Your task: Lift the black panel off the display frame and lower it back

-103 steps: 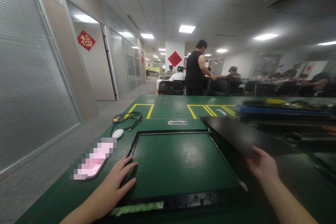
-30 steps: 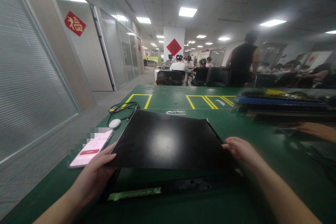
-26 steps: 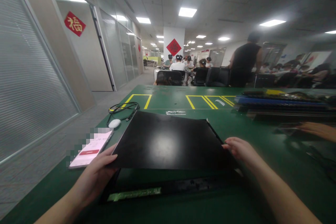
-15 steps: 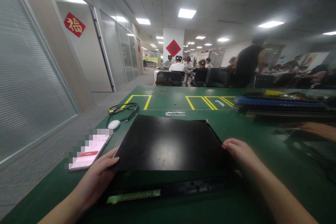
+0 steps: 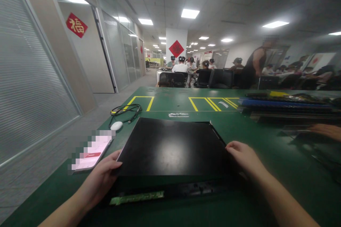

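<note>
A glossy black flat panel (image 5: 170,149), like a display screen, lies in front of me between my two hands. My left hand (image 5: 106,170) grips its left edge, with the thumb on top. At the right edge, my right hand (image 5: 239,152) pinches the rim between thumb and fingers; whether it also holds the dark frame there I cannot tell. Part of that black frame (image 5: 202,187) shows beneath the panel's near side, with a green strip (image 5: 137,197) along it. A raised dark rim also shows at the panel's far right corner.
On the green table (image 5: 170,100) lie a phone (image 5: 93,154), a white oval object (image 5: 116,126) and a black cable (image 5: 133,108) at left. Stacked dark and blue panels (image 5: 282,104) sit at right, near a co-worker's hand (image 5: 327,132). People sit beyond the table.
The panel's near edge has come slightly lower toward me, my left hand still on it. My right hand has barely moved. A person standing in the background has turned and leaned right.
</note>
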`<state>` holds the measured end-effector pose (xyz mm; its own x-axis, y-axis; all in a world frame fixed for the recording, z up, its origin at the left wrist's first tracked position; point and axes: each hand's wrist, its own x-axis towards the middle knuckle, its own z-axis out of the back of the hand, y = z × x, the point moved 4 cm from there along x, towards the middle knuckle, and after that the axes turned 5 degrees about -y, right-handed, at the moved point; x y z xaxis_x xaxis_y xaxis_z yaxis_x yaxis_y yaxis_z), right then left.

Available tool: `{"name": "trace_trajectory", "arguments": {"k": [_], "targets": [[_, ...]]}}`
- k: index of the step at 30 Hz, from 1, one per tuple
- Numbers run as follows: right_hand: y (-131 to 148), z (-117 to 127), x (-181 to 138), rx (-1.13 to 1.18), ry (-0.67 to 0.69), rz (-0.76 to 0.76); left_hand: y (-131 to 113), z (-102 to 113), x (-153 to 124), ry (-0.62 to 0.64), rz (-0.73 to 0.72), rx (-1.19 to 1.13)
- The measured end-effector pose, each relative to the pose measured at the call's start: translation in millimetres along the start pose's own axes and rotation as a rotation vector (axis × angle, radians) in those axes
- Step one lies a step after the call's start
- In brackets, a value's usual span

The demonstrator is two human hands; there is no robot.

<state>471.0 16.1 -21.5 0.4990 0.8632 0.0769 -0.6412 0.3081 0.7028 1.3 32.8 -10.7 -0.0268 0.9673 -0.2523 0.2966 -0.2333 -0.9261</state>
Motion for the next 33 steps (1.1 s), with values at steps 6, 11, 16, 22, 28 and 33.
{"name": "trace_trajectory", "arguments": {"k": [6,11,16,22,28,33], "targets": [[1.6,-0.6,-0.9,-0.061,0.004,0.017,0.3,0.1,1.0,-0.042,0.019,-0.001],[3.8,-1.6,-2.1,-0.099,0.003,0.037,0.5,0.6,0.8,-0.084,0.03,0.034],[4.9,-2.0,-3.0,-0.127,-0.007,0.066,1.9,0.6,1.6,-0.08,0.02,0.038],[2.5,-1.9,-2.2,-0.117,-0.023,0.069,1.8,-0.8,0.8,-0.086,0.003,0.058],[5.1,-1.5,-3.4,-0.112,-0.007,0.054,-0.2,-2.6,-2.1,-0.087,0.01,0.052],[4.9,-1.0,-4.7,-0.143,0.01,0.043,0.8,-3.1,-3.2,-0.084,0.023,0.074]]}}
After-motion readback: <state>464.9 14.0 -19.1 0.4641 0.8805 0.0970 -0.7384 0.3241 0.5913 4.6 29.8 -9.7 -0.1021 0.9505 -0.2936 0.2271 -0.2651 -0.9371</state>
